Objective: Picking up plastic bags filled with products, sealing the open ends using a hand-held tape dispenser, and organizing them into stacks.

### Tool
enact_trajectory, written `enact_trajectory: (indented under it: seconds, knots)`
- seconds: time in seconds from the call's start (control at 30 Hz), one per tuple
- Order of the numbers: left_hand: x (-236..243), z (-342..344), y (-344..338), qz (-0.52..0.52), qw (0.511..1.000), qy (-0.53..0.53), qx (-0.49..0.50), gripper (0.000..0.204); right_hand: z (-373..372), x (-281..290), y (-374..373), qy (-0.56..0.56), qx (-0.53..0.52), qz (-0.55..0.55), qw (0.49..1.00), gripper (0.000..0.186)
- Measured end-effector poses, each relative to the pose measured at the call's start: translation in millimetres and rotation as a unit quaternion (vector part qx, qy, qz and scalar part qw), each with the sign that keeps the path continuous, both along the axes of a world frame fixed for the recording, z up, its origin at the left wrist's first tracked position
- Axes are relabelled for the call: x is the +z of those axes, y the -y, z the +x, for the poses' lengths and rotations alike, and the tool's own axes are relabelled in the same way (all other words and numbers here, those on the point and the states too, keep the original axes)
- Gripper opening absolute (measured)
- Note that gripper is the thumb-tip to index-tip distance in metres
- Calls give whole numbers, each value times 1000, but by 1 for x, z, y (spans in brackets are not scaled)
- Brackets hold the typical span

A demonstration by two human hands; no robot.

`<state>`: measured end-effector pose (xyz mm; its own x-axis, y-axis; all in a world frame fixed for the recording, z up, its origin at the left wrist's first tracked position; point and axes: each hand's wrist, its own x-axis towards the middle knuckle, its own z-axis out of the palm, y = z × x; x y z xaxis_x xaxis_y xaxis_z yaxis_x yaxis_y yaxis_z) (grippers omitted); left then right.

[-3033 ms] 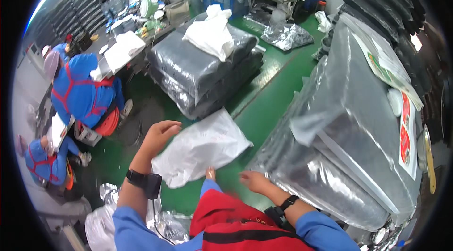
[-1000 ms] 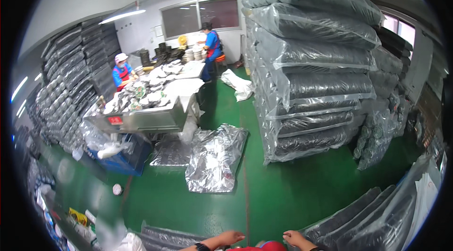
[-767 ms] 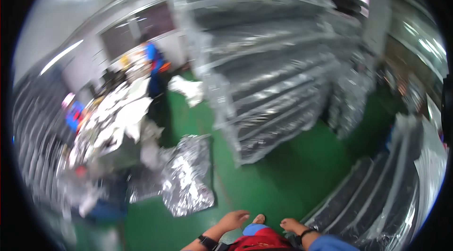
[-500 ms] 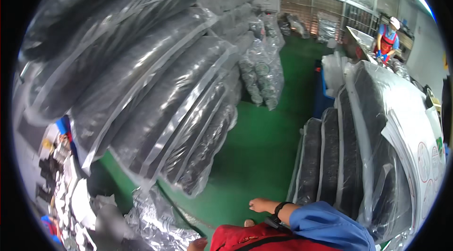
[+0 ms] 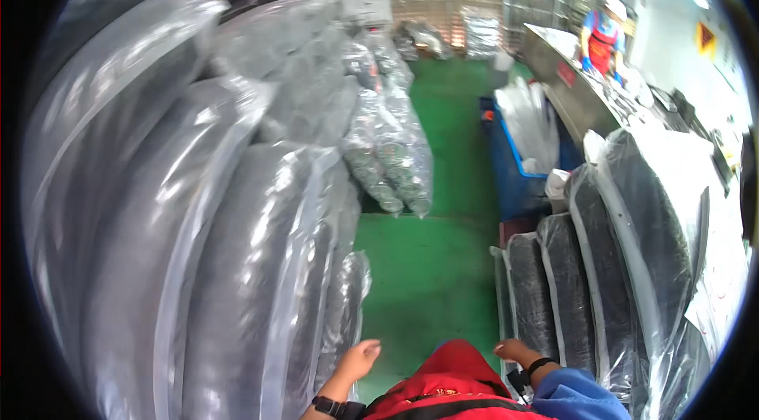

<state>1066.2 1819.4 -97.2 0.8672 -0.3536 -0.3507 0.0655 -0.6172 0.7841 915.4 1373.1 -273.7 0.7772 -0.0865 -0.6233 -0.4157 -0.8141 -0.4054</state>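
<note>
My left hand [image 5: 361,358], with a dark band on its wrist, hangs beside the large plastic-wrapped dark bundles [image 5: 237,262] stacked on the left. Its fingers are loosely curled, and nothing shows in them. My right hand [image 5: 518,352] is low on the other side of my red apron [image 5: 451,388], close to the upright plastic-wrapped dark bundles [image 5: 531,286] on the right. That hand is also loosely curled, with nothing visible in it. Neither hand clearly touches a bundle.
A green floor aisle [image 5: 427,262] runs ahead between the bundles. Clear bags of greenish contents [image 5: 391,151] stand at its left. On the right are a blue bin [image 5: 518,175] with plastic in it and a long metal worktable [image 5: 565,64], where a person [image 5: 602,37] in blue gloves works.
My view has swung to the right and farther along the aisle. My left hand has come up into view beside the left bundles; my right hand now sits farther right.
</note>
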Motion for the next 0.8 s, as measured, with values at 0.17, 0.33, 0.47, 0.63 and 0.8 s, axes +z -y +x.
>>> enact_trajectory:
  seconds: [0.17, 0.33, 0.47, 0.63, 0.8]
  knots:
    - [-12, 165, 128, -7, 988, -22, -153, 36, 73, -45, 71, -8, -87, 15, 996, 35]
    - [-36, 277, 191, 71, 973, -56, -212, 40, 234, -44, 132, -40, 23, -19, 999, 40]
    - [-29, 368, 217, 77, 984, -62, -151, 40, 420, 31, 185, 81, 121, -12, 989, 42]
    - [-33, 497, 244, 115, 989, -47, -76, 37, 630, 114, 228, 208, 58, 52, 975, 40]
    - [-47, 660, 296, 109, 994, 0, -15, 34, 761, 104, 302, 195, 27, 44, 979, 38]
